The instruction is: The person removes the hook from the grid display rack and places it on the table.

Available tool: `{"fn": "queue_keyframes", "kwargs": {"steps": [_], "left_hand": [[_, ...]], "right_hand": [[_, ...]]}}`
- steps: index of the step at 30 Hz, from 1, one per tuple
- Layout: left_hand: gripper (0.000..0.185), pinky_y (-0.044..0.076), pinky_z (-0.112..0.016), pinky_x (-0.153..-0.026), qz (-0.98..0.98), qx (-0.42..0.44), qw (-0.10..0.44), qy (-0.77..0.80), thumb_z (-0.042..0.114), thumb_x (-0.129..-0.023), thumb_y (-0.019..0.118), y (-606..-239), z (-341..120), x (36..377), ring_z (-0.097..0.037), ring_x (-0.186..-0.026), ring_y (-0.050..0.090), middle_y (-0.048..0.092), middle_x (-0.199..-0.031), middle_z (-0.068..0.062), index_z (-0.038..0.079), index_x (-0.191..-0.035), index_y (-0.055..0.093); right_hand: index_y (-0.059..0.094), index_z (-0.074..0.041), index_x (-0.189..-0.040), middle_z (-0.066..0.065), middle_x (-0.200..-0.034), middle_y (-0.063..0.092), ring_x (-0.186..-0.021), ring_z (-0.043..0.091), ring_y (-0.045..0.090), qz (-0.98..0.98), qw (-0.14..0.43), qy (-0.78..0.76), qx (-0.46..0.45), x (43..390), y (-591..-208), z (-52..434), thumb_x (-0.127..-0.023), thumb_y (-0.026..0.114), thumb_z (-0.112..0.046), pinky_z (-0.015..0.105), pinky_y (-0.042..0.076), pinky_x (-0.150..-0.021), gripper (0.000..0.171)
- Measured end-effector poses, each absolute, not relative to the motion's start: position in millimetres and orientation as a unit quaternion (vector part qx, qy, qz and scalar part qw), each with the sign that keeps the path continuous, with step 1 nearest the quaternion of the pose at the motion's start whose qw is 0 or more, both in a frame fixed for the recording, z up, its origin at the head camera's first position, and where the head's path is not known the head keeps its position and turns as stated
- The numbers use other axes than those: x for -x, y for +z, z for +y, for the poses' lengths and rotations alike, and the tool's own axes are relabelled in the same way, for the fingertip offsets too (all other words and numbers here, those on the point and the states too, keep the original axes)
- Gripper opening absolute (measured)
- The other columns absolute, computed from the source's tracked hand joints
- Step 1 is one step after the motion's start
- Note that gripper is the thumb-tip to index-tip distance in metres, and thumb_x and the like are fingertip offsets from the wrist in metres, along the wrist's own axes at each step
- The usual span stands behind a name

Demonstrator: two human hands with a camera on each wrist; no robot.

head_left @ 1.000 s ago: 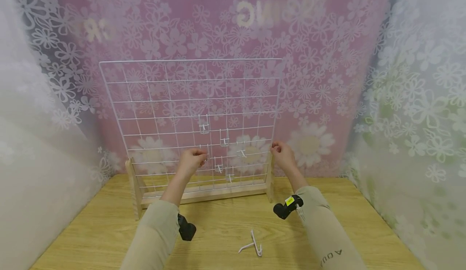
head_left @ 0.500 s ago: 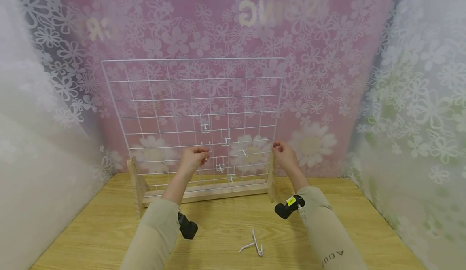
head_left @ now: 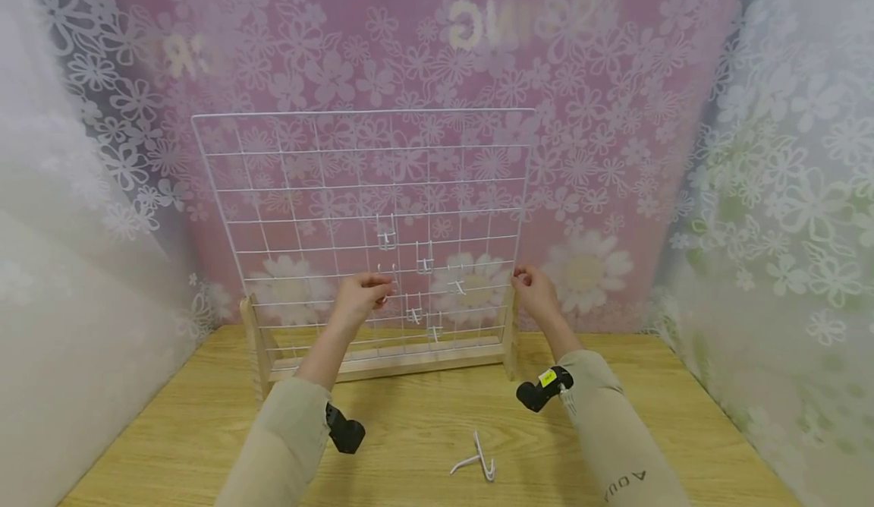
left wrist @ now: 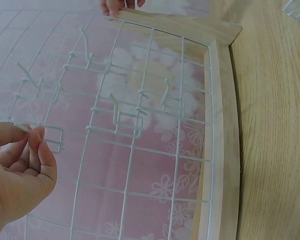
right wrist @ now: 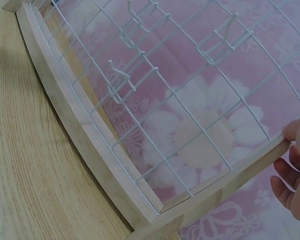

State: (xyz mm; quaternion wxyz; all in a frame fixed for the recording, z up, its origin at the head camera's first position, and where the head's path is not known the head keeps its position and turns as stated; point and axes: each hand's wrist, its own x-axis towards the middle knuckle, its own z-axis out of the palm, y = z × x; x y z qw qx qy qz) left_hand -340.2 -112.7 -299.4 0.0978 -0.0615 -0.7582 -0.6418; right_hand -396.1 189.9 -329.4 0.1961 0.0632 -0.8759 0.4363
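The left hand (head_left: 360,297) pinches a white wire hook (left wrist: 49,134) against the wire grid panel (head_left: 307,188), fingers curled. The right hand (head_left: 535,292) holds the panel's wooden side post (right wrist: 230,180). Behind both grips, a loose hook (head_left: 476,458) lies on the table (head_left: 423,416).

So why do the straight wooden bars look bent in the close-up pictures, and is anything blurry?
Both wrist views bow the wooden frame and wire grid through wide-lens distortion. In the head view the backdrop lettering is soft and hazy, while the loose hook on the table is sharp. Lighting is even, with no glare.
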Motion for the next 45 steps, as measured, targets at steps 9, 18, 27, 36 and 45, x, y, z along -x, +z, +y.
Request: {"fn": "queue_keyframes", "kwargs": {"steps": [9,18,27,36,45], "left_hand": [[0.018,0.049,-0.025,-0.064,-0.783,0.096,0.096,-0.607,0.0,-0.085,0.061,-298.8,-117.0,329.6,-0.014,-0.066,0.056,0.066,-0.084,-0.013,-0.01,-0.1,0.064],[0.017,0.047,-0.028,-0.066,-0.821,0.135,0.033,-0.553,0.009,-0.087,0.064,-307.9,-124.5,316.5,-0.018,-0.069,0.052,0.062,-0.081,-0.008,-0.001,-0.1,0.066],[0.012,0.047,-0.033,-0.066,-0.829,0.14,0.001,-0.541,0.006,-0.087,0.063,-318.8,-129.5,306.8,-0.018,-0.065,0.051,0.059,-0.075,-0.003,-0.001,-0.097,0.066],[0.007,0.047,-0.03,-0.061,-0.824,0.176,-0.002,-0.538,0.004,-0.086,0.064,-334.6,-128.9,306.2,-0.021,-0.063,0.053,0.058,-0.072,-0.007,-0.001,-0.091,0.062],[0.01,0.044,-0.028,-0.059,-0.831,0.176,-0.038,-0.526,0.003,-0.085,0.064,-345.5,-125.6,303.3,-0.017,-0.064,0.052,0.059,-0.075,-0.007,-0.003,-0.092,0.061]], "right_hand": [[0.056,0.0,-0.105,0.011,-0.081,0.045,-0.069,0.023,0.041,-0.877,0.19,0.436,-0.062,397.3,-330.1,190.7,-0.095,0.051,-0.012,0.031,0.033,-0.057,0.017],[0.054,0.0,-0.111,0.016,-0.091,0.05,-0.074,0.027,0.044,-0.878,0.176,0.44,-0.062,394.1,-328.1,192.1,-0.096,0.048,-0.013,0.033,0.036,-0.061,0.021],[0.054,0.0,-0.109,0.012,-0.082,0.046,-0.067,0.023,0.041,-0.878,0.174,0.441,-0.065,394.8,-329.3,189.9,-0.096,0.048,-0.013,0.032,0.034,-0.056,0.02],[0.055,0.0,-0.105,0.008,-0.075,0.042,-0.06,0.019,0.037,-0.877,0.186,0.439,-0.066,394.8,-326.3,191.2,-0.095,0.049,-0.013,0.03,0.031,-0.053,0.017],[0.054,-0.001,-0.106,0.009,-0.075,0.043,-0.061,0.021,0.038,-0.878,0.185,0.436,-0.067,396.4,-328.5,191.1,-0.095,0.05,-0.014,0.031,0.032,-0.054,0.017]]}}
